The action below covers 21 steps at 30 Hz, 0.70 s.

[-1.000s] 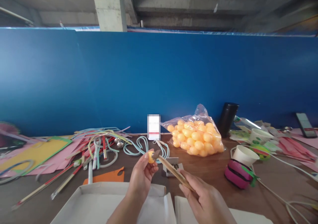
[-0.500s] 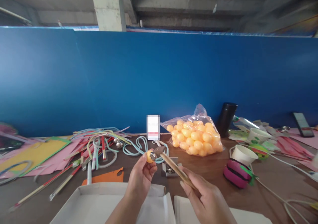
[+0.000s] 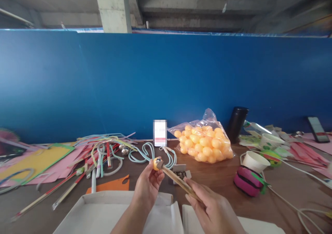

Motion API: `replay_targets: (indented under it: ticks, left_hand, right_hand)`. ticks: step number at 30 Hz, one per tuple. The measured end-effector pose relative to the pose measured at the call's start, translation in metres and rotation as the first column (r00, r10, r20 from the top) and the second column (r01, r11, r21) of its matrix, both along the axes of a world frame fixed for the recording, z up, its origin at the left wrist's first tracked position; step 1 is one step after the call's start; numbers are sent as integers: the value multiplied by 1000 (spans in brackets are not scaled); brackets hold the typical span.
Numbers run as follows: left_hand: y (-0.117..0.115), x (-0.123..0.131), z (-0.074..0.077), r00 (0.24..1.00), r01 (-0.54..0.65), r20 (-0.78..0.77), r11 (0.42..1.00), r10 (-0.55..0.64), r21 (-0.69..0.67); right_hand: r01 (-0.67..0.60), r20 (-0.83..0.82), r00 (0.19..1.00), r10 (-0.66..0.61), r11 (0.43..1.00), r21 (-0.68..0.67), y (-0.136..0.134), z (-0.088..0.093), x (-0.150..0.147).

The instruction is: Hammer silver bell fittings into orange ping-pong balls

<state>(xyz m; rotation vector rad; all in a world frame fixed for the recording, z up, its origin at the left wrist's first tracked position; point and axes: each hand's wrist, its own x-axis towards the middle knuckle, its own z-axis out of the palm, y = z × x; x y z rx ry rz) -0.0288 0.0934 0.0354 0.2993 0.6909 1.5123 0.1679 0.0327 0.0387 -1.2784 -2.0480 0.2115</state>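
Between its fingertips, my left hand (image 3: 148,185) pinches a small yellow-orange ball (image 3: 156,163) with something silvery on its face. My right hand (image 3: 207,203) is closed round the light wooden handle of a tool (image 3: 181,183). The tool's dark flat tip (image 3: 160,164) lies against or just over the silvery part of the ball. Behind the handle, a small open box (image 3: 177,168) holds small dark metallic pieces. A clear bag (image 3: 204,144) of similar yellow-orange balls rests on the table behind my right hand.
An open white box (image 3: 103,209) lies under my left forearm. Blue cords (image 3: 141,154), straws and coloured paper (image 3: 36,161) spread leftward. To the right are a magenta pouch (image 3: 247,181), a white cup (image 3: 255,161), cables and a black cylinder (image 3: 237,125). A blue partition (image 3: 166,78) stands behind.
The tool in my right hand has moved left and slightly down, its tip now over the ball. More of the small box shows. My left hand has barely moved.
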Motion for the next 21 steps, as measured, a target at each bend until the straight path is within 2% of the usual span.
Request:
replay_targets:
  ticks: [8, 21]
  left_hand:
    - [-1, 1, 0, 1000, -28, -7, 999, 27, -39]
    - [0, 1, 2, 999, -38, -2, 999, 38, -34]
  right_hand:
    - [23, 60, 998, -20, 998, -57, 0, 1, 0]
    - [24, 37, 999, -23, 999, -30, 2, -1, 1]
